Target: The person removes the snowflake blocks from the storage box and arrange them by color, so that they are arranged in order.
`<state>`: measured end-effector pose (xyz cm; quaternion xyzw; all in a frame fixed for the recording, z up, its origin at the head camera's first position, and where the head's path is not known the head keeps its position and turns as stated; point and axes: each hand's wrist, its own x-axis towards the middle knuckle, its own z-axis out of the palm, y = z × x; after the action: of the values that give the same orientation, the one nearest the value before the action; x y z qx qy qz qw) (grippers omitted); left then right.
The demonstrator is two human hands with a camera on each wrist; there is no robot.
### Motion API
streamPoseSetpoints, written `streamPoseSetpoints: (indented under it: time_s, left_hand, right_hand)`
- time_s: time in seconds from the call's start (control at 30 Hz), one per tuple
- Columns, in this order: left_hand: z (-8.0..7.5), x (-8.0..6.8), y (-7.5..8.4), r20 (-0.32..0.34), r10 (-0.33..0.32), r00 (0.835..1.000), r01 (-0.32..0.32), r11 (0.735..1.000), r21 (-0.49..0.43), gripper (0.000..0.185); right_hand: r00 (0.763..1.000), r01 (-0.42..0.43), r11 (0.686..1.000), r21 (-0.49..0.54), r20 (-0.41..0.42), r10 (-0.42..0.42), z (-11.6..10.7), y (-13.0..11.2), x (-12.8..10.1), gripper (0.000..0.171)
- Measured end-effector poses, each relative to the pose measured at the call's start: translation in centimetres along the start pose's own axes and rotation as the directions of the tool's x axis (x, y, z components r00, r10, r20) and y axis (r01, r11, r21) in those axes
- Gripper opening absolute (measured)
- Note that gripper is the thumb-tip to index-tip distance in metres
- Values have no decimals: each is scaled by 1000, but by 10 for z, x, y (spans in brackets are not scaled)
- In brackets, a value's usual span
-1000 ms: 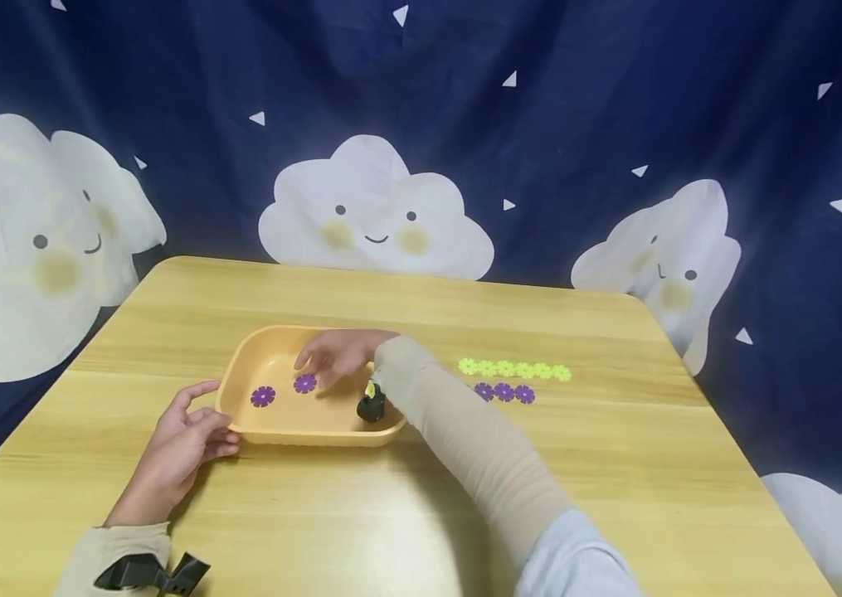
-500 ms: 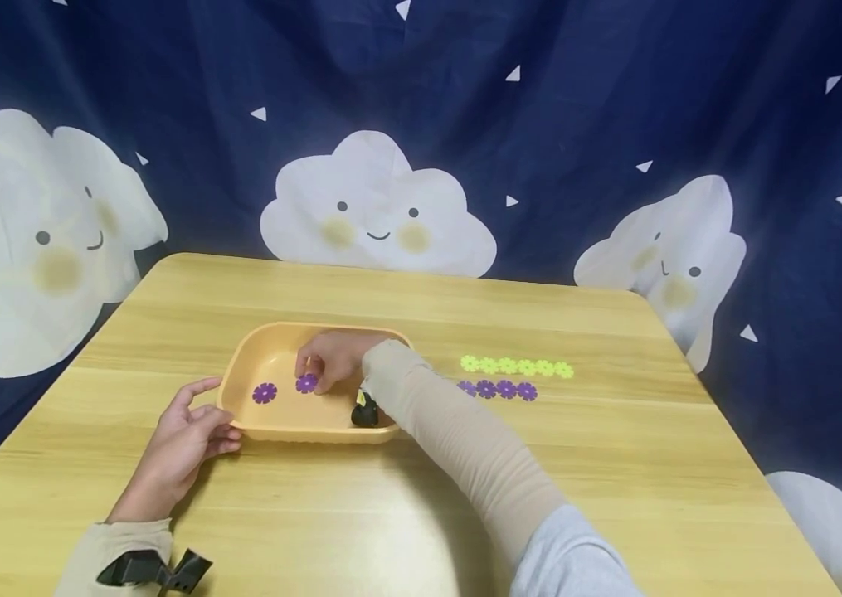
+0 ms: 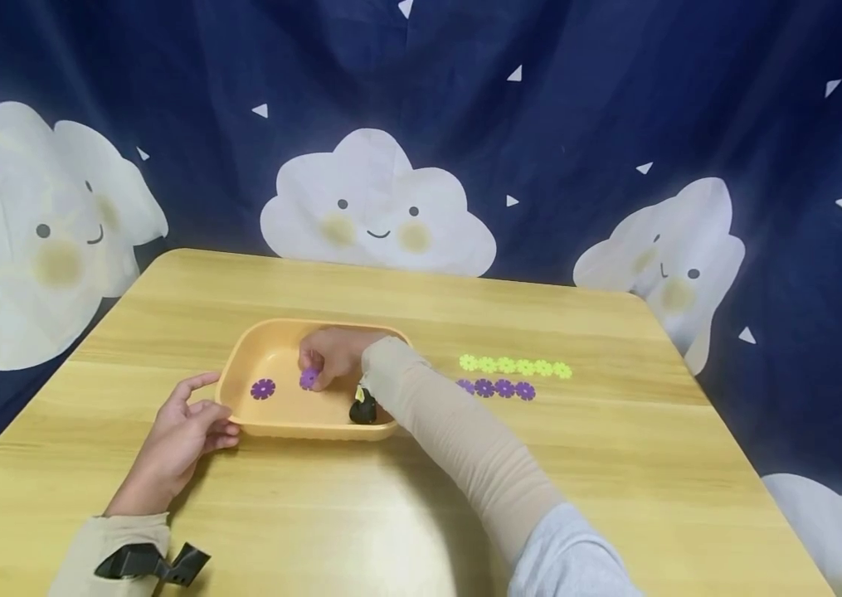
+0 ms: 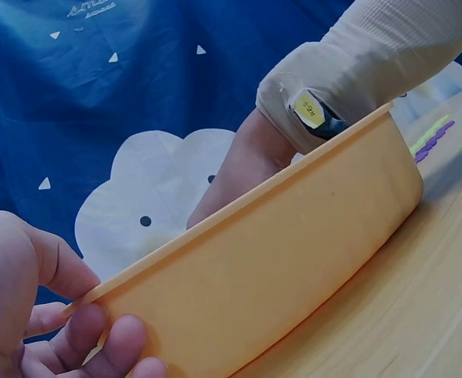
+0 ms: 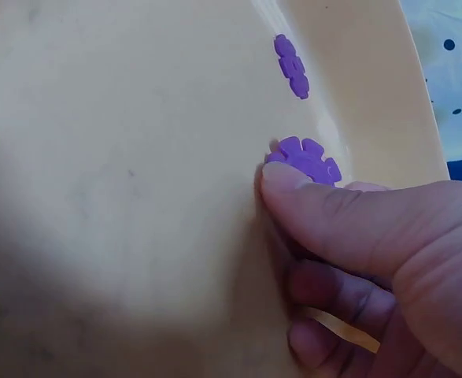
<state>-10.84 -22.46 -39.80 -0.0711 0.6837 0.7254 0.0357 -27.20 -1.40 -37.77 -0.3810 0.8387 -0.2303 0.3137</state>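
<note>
While left hand (image 3: 185, 431) grips near-left corner of orange tray (image 3: 271, 423), fingers curled on rim, right hand (image 3: 334, 356) is inside tray, thumb and fingers pinching purple flower disc (image 3: 309, 378). Second purple disc (image 3: 262, 389) lies flat on tray floor, just left. Tray sits on bench (image 3: 391, 514). Row of green discs (image 3: 514, 366) and row of purple discs (image 3: 495, 388) lie right of tray, side by side.
</note>
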Motion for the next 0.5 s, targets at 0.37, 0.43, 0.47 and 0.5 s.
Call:
streamPoseSetpoints:
  time_s: [0.37,0.43,0.47,0.5]
  left_hand:
    - [0,-2,2,3,-6,1000,6,1000,1,45]
    - [0,-1,2,-3,-8,1000,8,1000,9,46]
    - [0,-1,3,-6,-10,1000,10,1000,13,46]
    - [0,-1,3,-7,-12,1000,12,1000,18,47]
  right_hand:
    - [999,33,997,76,34,-35,-3,3,2,16]
    - [998,49,996,68,41,-52,-4,2,1,21]
    - [997,62,996,61,49,-65,-5,2,0,23]
    - [996,76,997,35,51,-78,-6,1,0,26]
